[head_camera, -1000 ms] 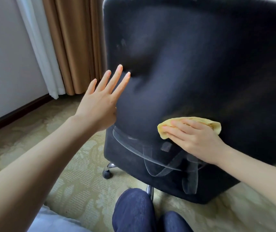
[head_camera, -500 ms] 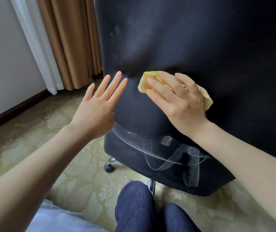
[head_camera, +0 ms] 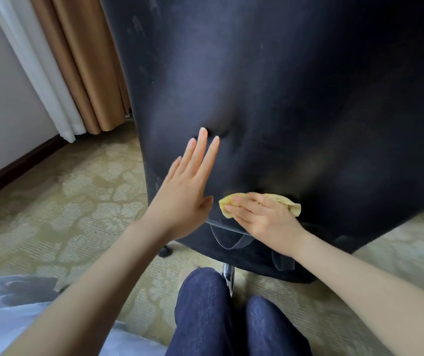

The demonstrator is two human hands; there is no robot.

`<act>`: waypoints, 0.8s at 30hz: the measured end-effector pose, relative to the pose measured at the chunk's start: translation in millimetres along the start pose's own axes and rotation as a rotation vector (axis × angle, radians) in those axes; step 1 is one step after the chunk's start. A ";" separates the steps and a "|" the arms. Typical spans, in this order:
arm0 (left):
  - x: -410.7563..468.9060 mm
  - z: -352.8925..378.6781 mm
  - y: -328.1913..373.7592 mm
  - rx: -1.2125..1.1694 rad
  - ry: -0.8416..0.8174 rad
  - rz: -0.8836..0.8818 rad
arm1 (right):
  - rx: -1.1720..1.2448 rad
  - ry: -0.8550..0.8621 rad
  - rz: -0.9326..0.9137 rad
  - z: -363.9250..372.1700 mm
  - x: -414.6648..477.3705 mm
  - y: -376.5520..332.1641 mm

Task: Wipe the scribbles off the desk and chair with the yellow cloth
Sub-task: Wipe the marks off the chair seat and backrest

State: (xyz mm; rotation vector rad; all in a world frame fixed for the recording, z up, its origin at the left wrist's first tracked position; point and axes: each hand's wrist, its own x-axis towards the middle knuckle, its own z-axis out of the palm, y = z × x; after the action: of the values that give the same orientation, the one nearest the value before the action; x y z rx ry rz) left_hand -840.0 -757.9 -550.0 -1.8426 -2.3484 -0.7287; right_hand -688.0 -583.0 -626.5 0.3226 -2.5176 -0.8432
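The black back of the office chair (head_camera: 283,86) fills the upper right of the view. Pale scribbles (head_camera: 227,238) loop across its lower part, just under my right hand. My right hand (head_camera: 265,219) presses the yellow cloth (head_camera: 286,202) flat against the chair back with straight fingers. My left hand (head_camera: 187,186) lies flat against the left side of the chair back, fingers straight and pointing up. The desk is not in view.
Patterned beige carpet (head_camera: 82,201) spreads to the left. Brown and white curtains (head_camera: 82,68) hang by the wall at the upper left. A chair caster (head_camera: 166,251) and chrome post (head_camera: 227,276) show under the chair. My knees in dark jeans (head_camera: 205,312) are close below.
My right hand has carried the cloth down from the middle of the chair back to its lower part, over the scribbles. My left hand has moved onto the chair back.
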 end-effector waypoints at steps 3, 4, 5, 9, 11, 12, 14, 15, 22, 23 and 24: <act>6.8 7.8 7.1 -0.035 0.000 -0.022 | 0.030 -0.130 -0.021 -14.3 -36.5 1.6; 8.3 9.2 7.1 -0.018 0.000 -0.029 | 0.030 -0.150 -0.027 -19.6 -46.3 4.0; 8.9 9.7 6.7 0.000 -0.002 -0.038 | 0.033 -0.157 -0.029 -25.3 -54.1 7.7; 7.9 9.9 5.6 0.066 -0.003 -0.066 | 0.035 -0.097 -0.010 -51.8 -62.5 30.5; 8.2 8.8 8.3 0.095 -0.014 -0.080 | 0.031 -0.030 0.024 -67.7 -58.4 44.1; 9.2 7.7 8.8 0.117 -0.028 -0.088 | 0.022 0.006 0.037 -74.6 -54.6 51.3; 9.6 4.8 10.0 0.156 -0.054 -0.099 | -0.024 0.084 0.046 -89.9 -44.1 66.2; 9.5 2.9 10.2 0.174 -0.062 -0.103 | -0.048 0.123 0.051 -97.1 -37.4 73.1; 8.2 0.1 11.2 0.342 -0.054 -0.150 | -0.095 0.379 0.127 -116.0 20.1 89.8; 8.4 0.7 11.3 0.356 -0.049 -0.157 | -0.095 0.404 0.154 -113.1 27.3 86.6; 8.9 1.2 10.6 0.366 -0.044 -0.162 | -0.097 0.423 0.181 -108.9 34.0 82.6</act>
State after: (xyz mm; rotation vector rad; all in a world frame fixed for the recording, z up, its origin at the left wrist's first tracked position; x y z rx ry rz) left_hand -832.3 -747.6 -544.7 -1.5446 -2.4748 -0.2439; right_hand -669.4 -585.6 -486.9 0.2104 -2.0711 -0.7340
